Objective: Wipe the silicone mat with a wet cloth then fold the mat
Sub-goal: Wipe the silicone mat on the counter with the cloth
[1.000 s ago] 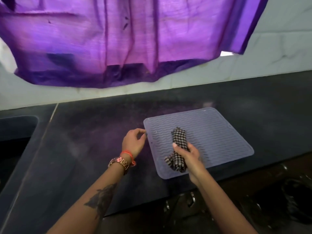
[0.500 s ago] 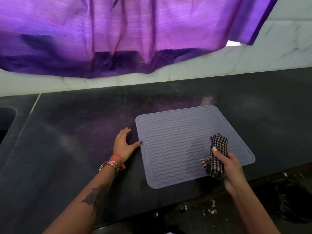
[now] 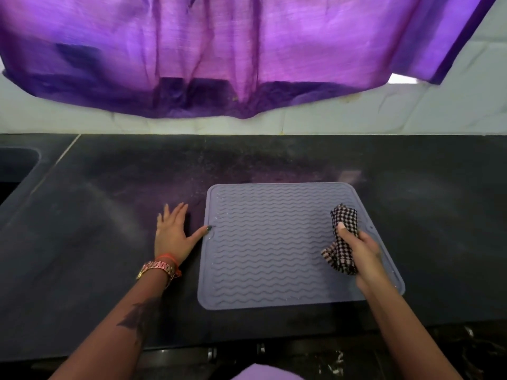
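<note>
Cloth [image 3: 343,239] — right hand [image 3: 362,256] — now at mat [image 3: 263,248] right edge

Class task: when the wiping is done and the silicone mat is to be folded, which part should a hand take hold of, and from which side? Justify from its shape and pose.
Probably the near-left corner of the silicone mat, pinching its thin raised rim from the left. The mat lies flat on the countertop, so only an edge offers purchase. The left hand is free beside that side, its thumb touching the left edge, while the right hand holds the checked cloth.

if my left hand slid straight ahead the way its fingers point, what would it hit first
Probably nothing nearby: the left hand points along bare countertop toward the tiled wall, passing left of the mat.
</note>
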Action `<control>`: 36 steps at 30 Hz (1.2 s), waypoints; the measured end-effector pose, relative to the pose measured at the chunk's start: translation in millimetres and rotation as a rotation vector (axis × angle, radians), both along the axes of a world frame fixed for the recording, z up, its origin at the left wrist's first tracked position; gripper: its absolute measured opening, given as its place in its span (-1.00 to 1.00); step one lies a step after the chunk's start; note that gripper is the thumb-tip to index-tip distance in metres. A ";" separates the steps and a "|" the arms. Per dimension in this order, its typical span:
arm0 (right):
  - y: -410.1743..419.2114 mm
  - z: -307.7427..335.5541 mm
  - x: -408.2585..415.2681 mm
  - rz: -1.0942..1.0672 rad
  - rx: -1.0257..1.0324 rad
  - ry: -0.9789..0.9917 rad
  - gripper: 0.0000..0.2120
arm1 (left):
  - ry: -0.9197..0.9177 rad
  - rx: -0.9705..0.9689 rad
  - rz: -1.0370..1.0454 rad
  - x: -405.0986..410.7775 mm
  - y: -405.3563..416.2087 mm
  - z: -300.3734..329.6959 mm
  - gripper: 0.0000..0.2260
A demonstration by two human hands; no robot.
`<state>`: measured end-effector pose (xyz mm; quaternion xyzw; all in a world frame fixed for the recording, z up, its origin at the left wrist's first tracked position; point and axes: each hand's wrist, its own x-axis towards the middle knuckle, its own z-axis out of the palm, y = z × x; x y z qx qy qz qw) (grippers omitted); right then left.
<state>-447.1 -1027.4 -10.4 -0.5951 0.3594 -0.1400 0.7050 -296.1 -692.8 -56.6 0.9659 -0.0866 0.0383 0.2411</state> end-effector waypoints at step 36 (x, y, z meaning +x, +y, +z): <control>-92.9 -6.4 67.5 0.069 -1.000 0.408 -0.56 | -0.037 0.163 0.083 -8.9 -9.8 2.6 -0.11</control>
